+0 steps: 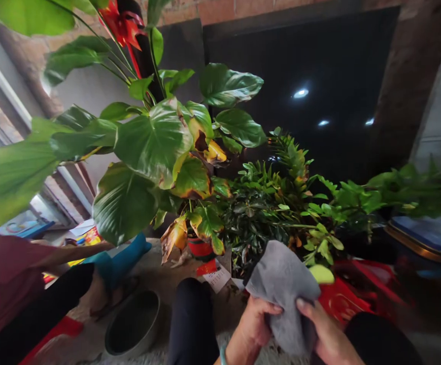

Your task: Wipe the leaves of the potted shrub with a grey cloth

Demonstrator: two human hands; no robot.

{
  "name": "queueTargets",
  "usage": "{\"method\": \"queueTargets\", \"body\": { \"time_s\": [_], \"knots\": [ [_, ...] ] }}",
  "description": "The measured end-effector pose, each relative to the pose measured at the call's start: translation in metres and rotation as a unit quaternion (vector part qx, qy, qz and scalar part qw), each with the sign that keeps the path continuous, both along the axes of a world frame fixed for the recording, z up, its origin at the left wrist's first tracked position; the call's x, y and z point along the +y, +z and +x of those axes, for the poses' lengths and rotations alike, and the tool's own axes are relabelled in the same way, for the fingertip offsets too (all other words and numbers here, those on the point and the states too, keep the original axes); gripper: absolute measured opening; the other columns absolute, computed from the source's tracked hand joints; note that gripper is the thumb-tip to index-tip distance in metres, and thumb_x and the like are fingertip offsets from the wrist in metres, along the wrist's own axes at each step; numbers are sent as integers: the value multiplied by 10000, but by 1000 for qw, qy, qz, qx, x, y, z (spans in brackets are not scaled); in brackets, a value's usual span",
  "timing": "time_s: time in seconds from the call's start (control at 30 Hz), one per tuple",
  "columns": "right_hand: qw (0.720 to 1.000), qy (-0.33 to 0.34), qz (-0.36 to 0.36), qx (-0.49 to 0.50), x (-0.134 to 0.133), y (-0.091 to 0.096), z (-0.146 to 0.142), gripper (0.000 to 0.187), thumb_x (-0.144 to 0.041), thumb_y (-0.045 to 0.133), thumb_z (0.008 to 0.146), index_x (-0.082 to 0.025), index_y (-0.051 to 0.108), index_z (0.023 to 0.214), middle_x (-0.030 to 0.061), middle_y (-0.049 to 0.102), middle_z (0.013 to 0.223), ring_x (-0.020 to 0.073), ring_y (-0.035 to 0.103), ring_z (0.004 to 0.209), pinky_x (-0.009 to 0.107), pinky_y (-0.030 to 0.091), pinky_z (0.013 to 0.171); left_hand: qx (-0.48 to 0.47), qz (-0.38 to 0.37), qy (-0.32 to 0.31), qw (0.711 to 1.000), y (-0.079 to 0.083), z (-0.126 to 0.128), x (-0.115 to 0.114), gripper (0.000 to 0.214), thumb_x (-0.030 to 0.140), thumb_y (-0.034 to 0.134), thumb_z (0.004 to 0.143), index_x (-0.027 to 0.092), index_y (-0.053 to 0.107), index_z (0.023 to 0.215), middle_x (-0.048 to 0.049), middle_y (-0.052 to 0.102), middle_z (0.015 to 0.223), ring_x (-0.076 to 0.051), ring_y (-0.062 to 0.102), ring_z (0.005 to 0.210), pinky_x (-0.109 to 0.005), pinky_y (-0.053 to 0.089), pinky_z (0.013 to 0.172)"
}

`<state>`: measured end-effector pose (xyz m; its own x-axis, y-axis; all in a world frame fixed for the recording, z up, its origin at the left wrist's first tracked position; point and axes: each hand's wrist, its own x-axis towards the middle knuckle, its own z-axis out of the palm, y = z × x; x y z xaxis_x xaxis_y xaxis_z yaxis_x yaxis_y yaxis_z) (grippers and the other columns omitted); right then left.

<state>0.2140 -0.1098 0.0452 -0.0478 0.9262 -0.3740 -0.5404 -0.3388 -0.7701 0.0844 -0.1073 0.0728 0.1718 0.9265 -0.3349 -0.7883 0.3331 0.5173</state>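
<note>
A grey cloth (pixel 286 284) is bunched up between my two hands, low and right of centre, above my knees. My left hand (pixel 256 322) grips its left side, thumb on top. On the cloth's right side my right hand (pixel 325 327) holds it, with the thumb pressed against it and the other fingers mostly hidden. Just beyond the cloth grow bushy green plants (pixel 262 213). A yellow-green rounded piece (pixel 321 274) shows beside the cloth's right edge; I cannot tell what it is.
A large-leaved plant (pixel 154 139) with browned leaf edges stands left of centre. A basin (pixel 132 324) sits on the floor. At left a person in a blue glove (pixel 131 256) is seated. Red bags (pixel 349 299) lie at right; a printed card (pixel 217 276) lies ahead.
</note>
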Motion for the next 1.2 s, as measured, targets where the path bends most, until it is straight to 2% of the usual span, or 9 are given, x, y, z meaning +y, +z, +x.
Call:
{"method": "queueTargets", "body": {
  "time_s": [0.23,0.4,0.53,0.63,0.73,0.83,1.07,1.13,1.2],
  "knots": [
    [996,-9,28,-80,7,-8,-17,610,-379,851,440,-193,705,1002,99,750,937,381,601,1097,486,446,956,160,22,127,979,-18,9,14,323,181,761,416,184,642,716,-20,697,698,-255,646,795,-360,488,778],
    [975,-127,44,-174,47,35,-25,576,-357,862,408,-223,717,950,68,743,1008,383,548,1175,488,379,1042,215,144,132,957,7,1,43,380,372,829,463,178,653,739,-51,691,748,-250,631,831,-350,485,791],
    [970,-171,110,-137,91,80,-25,555,-326,845,438,-250,701,968,41,702,1154,322,516,1232,415,405,1038,256,208,157,931,18,-23,66,445,384,798,540,179,687,918,-65,683,866,-191,602,799,-276,474,705],
    [989,-127,45,-58,99,80,-25,483,-324,833,429,-210,706,881,77,756,983,350,614,1102,460,512,912,296,124,185,929,-2,-52,74,336,342,802,481,172,678,744,-30,641,728,-144,558,672,-223,427,568],
    [995,-27,-92,-1,75,50,-24,364,-305,844,406,-191,707,723,97,762,745,357,691,932,456,556,833,285,17,170,943,-35,-83,74,337,321,807,385,171,636,635,2,590,640,-113,507,568,-207,379,486],
    [991,15,-135,11,50,32,-19,345,-357,849,457,-203,717,736,94,763,742,346,698,919,446,557,841,242,-34,194,950,-59,-106,75,350,298,811,361,181,635,640,18,565,631,-120,526,592,-217,412,520],
    [990,-132,46,-2,97,99,-12,505,-360,812,539,-267,700,1023,24,766,949,295,656,1043,412,514,932,187,10,253,949,-61,-117,91,308,283,817,362,169,684,616,-26,617,774,-146,542,692,-269,472,610],
    [994,-103,26,20,105,100,-20,444,-333,822,500,-243,717,922,41,773,882,305,660,1032,420,515,926,186,27,229,955,-62,-116,92,368,265,815,378,167,727,721,-37,629,778,-144,539,673,-276,469,612],
    [998,-43,-32,28,96,83,-26,387,-340,837,458,-210,720,804,77,770,802,333,658,1028,439,513,918,200,28,218,955,-66,-117,92,481,246,810,384,163,737,852,-1,585,660,-122,508,598,-273,456,602]
  ]
}}
